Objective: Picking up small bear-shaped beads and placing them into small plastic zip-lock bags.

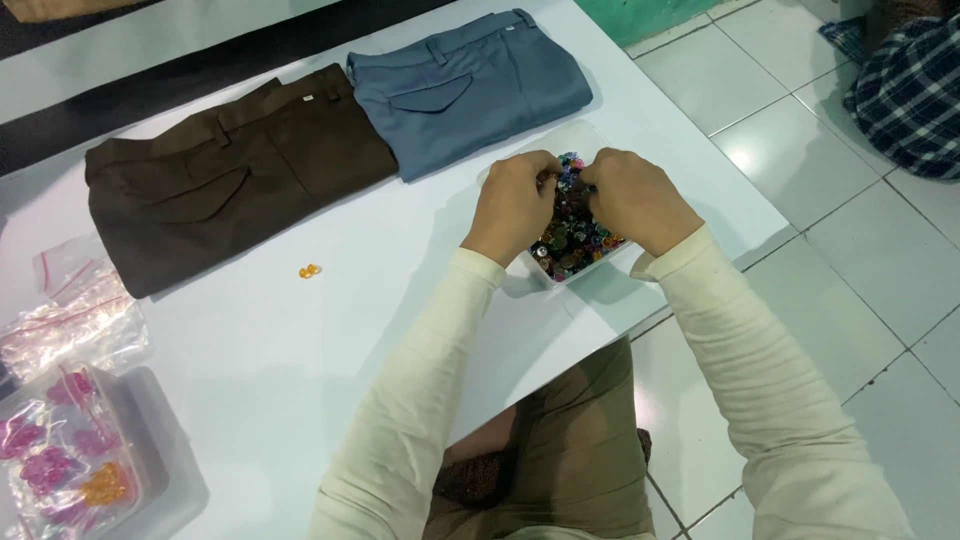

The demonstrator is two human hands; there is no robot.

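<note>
My left hand (515, 205) and my right hand (637, 200) are both over a clear plastic container (590, 272) full of small mixed-colour beads (570, 240). The fingertips of both hands meet above the pile and pinch a few beads together. What exactly sits between the fingers is hidden. The container stands near the right edge of the white table (300, 360).
Folded brown trousers (230, 175) and folded blue-grey trousers (470, 85) lie at the back of the table. A small orange bead (310, 271) lies loose. Small clear zip bags (75, 310) and a clear box of pink and orange beads (70, 460) are at the left. A tiled floor (850, 250) is to the right.
</note>
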